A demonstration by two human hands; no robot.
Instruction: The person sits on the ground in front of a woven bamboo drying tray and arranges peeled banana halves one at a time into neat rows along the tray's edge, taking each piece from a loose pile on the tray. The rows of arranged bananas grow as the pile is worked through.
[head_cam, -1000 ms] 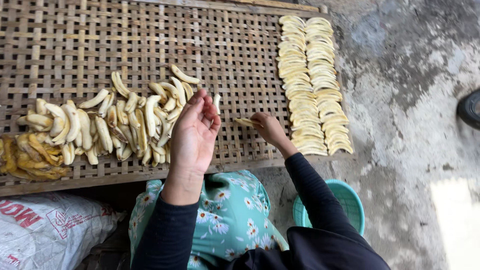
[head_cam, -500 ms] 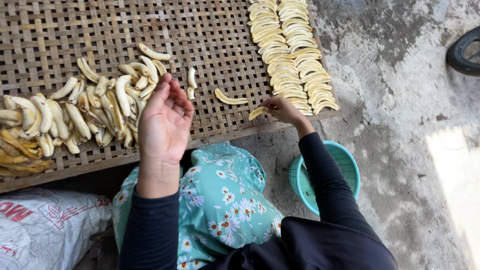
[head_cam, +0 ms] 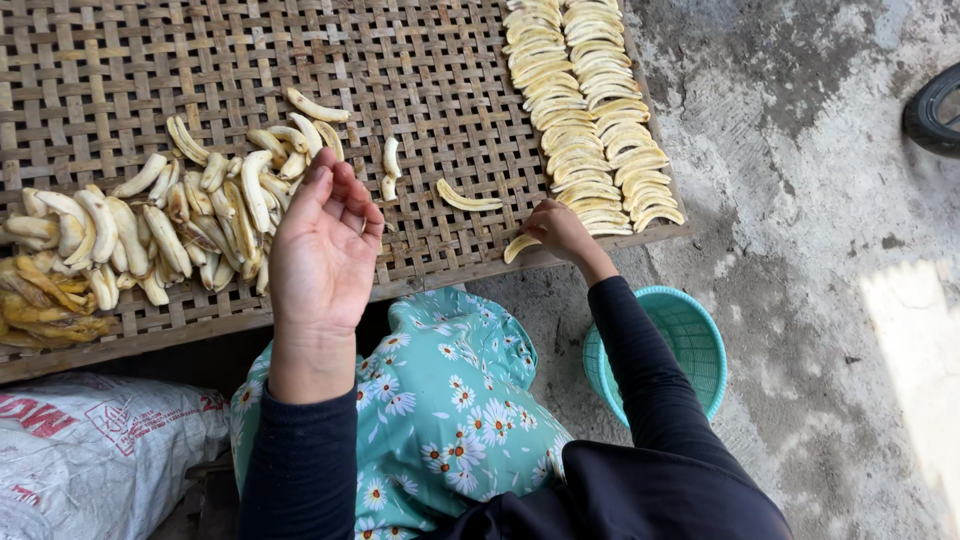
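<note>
My left hand is raised palm up, fingers loosely apart, holding nothing, just in front of a heap of peeled bananas on a woven bamboo rack. My right hand rests at the rack's near edge with its fingers on a banana slice. Another slice lies alone a little farther in. Two neat rows of laid-out banana slices run along the rack's right side.
Yellow banana peels pile at the rack's left edge. A teal plastic basket stands on the concrete floor by my right arm. A white sack lies at lower left. A dark tyre shows at the right edge.
My right hand moved from the middle of the rack to its near edge, carrying a slice. One slice now lies where it was. My left hand stayed raised and empty.
</note>
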